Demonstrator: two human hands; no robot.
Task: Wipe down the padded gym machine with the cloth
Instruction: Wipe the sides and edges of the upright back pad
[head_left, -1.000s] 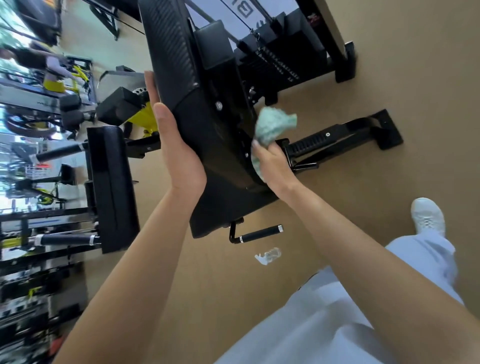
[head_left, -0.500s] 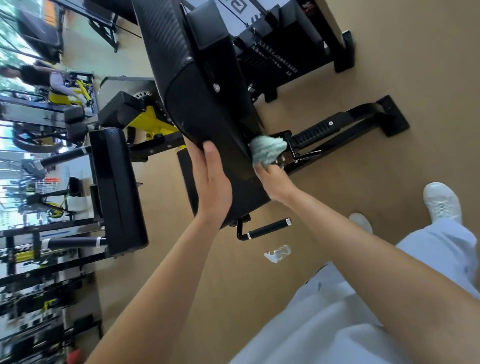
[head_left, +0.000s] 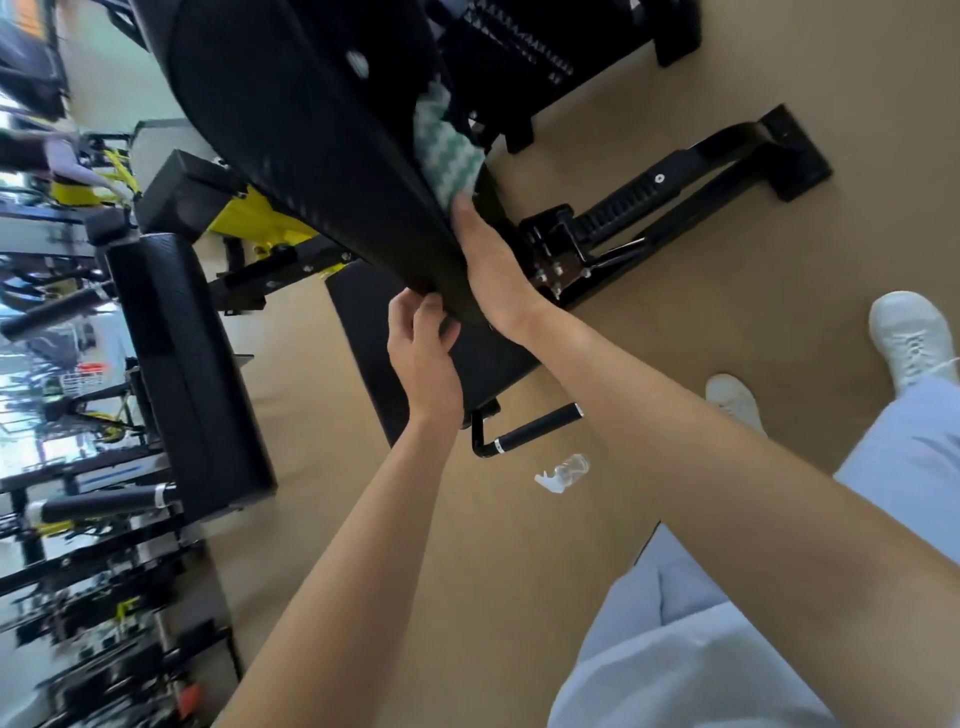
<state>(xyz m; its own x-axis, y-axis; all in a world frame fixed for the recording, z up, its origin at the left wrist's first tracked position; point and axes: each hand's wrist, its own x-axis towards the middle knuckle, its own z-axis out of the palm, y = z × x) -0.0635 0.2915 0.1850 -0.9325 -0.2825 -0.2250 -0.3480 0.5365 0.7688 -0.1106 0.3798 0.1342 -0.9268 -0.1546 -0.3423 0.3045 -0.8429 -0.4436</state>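
A large black padded back rest (head_left: 311, 135) of the gym machine fills the upper middle, tilted toward me. My left hand (head_left: 423, 356) curls its fingers over the pad's lower tip. My right hand (head_left: 493, 265) lies flat against the pad's right side and presses a green and white cloth (head_left: 444, 150) onto it with the fingertips. The upper part of the cloth is tucked between the pad and the machine's frame. Below the pad lies the black seat (head_left: 467, 374).
The machine's black floor rail (head_left: 670, 192) runs to the right over tan floor. An adjustment handle (head_left: 530, 428) sticks out under the seat, with a clear plastic bottle (head_left: 563, 470) lying near it. Another black padded bench (head_left: 182, 364) and more equipment stand left. My white shoes (head_left: 914, 338) are at right.
My left hand slid down the pad from its upper edge to its lower tip. My right hand pushed the cloth up along the pad's right side, and the view moved closer.
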